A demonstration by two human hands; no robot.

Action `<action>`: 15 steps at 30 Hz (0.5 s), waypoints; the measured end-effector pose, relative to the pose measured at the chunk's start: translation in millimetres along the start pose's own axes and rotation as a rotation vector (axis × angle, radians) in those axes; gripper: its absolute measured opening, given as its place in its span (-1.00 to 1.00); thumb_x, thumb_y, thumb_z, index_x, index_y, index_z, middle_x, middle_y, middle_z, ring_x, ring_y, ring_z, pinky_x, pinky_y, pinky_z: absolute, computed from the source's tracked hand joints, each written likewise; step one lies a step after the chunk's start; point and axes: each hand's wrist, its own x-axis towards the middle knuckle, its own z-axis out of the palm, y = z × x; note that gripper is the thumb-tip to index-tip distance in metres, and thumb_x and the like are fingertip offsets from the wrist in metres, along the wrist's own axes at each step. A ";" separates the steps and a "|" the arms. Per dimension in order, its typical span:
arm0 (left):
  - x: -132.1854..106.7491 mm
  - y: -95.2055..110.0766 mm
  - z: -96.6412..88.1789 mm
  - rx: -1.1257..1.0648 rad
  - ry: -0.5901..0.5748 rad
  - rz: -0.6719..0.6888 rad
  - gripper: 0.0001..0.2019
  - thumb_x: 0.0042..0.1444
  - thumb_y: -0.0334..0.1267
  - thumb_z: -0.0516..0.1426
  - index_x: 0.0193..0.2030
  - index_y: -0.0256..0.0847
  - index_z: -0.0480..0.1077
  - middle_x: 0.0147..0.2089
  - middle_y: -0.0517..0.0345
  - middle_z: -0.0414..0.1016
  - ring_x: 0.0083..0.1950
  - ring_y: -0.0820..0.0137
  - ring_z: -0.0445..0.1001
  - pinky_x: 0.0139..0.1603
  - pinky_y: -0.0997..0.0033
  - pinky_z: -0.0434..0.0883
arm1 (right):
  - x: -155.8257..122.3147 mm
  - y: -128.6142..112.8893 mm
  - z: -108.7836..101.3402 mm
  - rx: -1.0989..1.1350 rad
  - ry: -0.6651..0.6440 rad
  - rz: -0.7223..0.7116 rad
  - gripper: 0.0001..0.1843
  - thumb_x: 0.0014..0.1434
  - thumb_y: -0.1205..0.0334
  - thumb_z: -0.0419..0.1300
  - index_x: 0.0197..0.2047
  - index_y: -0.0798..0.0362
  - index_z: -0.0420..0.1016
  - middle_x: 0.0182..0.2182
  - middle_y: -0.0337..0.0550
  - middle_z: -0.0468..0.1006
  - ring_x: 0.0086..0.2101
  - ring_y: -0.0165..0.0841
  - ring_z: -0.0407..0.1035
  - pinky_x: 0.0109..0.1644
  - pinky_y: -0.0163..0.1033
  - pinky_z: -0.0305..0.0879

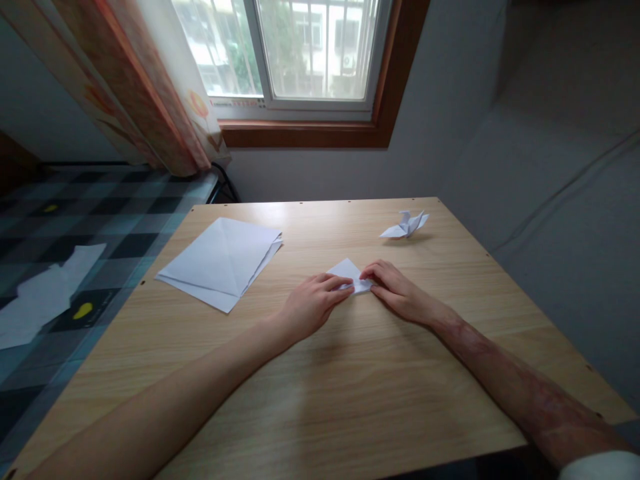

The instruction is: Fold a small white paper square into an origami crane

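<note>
A small folded piece of white paper (349, 268) lies on the wooden table (320, 400), its pointed corner facing the window. From the left, my left hand (315, 300) grips its near edge, fingers stretched over it and thumb below. At the right end my right hand (395, 288) pinches the same paper between thumb and bent fingers. Parts of the folds are hidden under my fingertips. Farther back on the right stands a finished paper crane (407, 225), apart from both hands.
Several larger white sheets (220, 260) lie stacked at the table's back left. Beyond the left edge is a checked bed cover (165, 193) with loose paper pieces (45, 300) on it. A patterned curtain (150, 80) hangs beside the window (315, 53); a wall borders the right side.
</note>
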 end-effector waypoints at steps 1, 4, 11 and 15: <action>0.0 -0.2 0.2 0.001 0.001 0.000 -0.61 0.53 -0.35 0.06 0.36 -0.01 0.55 0.43 0.09 0.57 0.33 0.10 0.54 0.33 -0.03 0.54 | 0.3 0.6 -0.1 0.004 -0.001 0.005 -0.70 0.41 0.41 0.12 0.10 -0.09 0.52 0.03 -0.04 0.56 0.09 -0.08 0.41 0.29 0.06 0.33; -0.2 -0.9 1.1 0.008 0.010 0.009 -0.60 0.54 -0.35 0.06 0.36 0.01 0.54 0.43 0.09 0.57 0.34 0.12 0.54 0.33 -0.01 0.54 | 1.4 3.8 0.2 0.025 -0.006 0.019 -0.66 0.36 0.44 0.11 0.10 -0.08 0.52 0.01 -0.05 0.56 0.08 -0.08 0.40 0.27 0.04 0.33; -1.4 -0.8 0.7 0.030 0.026 0.021 -0.62 0.54 -0.36 0.07 0.36 -0.05 0.55 0.42 0.07 0.58 0.32 0.12 0.55 0.32 0.00 0.56 | 3.9 9.7 2.2 0.096 0.012 0.046 -0.56 0.17 0.52 0.07 0.03 -0.05 0.53 -0.02 -0.08 0.55 0.06 -0.10 0.40 0.25 0.00 0.30; -1.2 -0.7 0.2 0.033 0.028 0.026 -0.62 0.54 -0.35 0.07 0.36 -0.06 0.55 0.42 0.07 0.58 0.32 0.11 0.56 0.32 0.00 0.57 | 3.7 10.1 3.0 0.129 0.035 0.071 -0.56 0.19 0.51 0.05 0.02 -0.05 0.55 -0.02 -0.10 0.57 0.06 -0.10 0.41 0.25 0.01 0.30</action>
